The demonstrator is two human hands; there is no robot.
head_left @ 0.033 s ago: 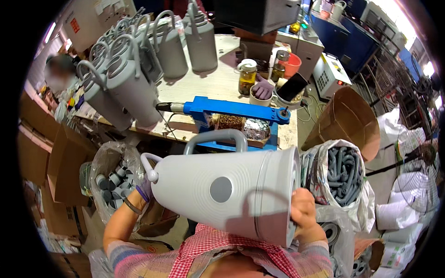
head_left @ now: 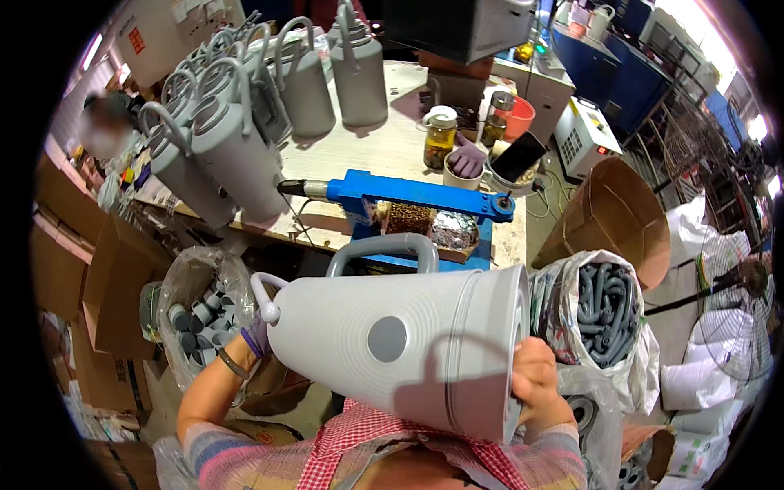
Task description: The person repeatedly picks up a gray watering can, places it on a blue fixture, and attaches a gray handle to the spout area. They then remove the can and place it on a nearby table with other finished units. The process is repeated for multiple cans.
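A large light-grey jug (head_left: 392,335) lies on its side in front of my chest, with its wide base to the right. A darker grey handle (head_left: 384,242) stands up from its far side, and a round dark disc shows on its wall. My left hand (head_left: 259,333), in a purple glove, holds the narrow end beside a thin curved bail; its fingers are mostly hidden behind the jug. The fingers of my right hand (head_left: 534,377), bare, curl over the rim of the base. Just beyond the jug, a blue clamp-like fixture (head_left: 425,196) stands on the white table (head_left: 400,151).
Several similar grey jugs (head_left: 306,90) stand at the table's far left. Glass jars (head_left: 439,139) and a phone (head_left: 519,155) are at its right. A sack of grey handles (head_left: 608,314) stands right, a bag of grey caps (head_left: 204,318) left. Another person (head_left: 110,131) is at far left.
The surroundings have shifted very slightly in the picture. Both hands keep the same hold on the jug.
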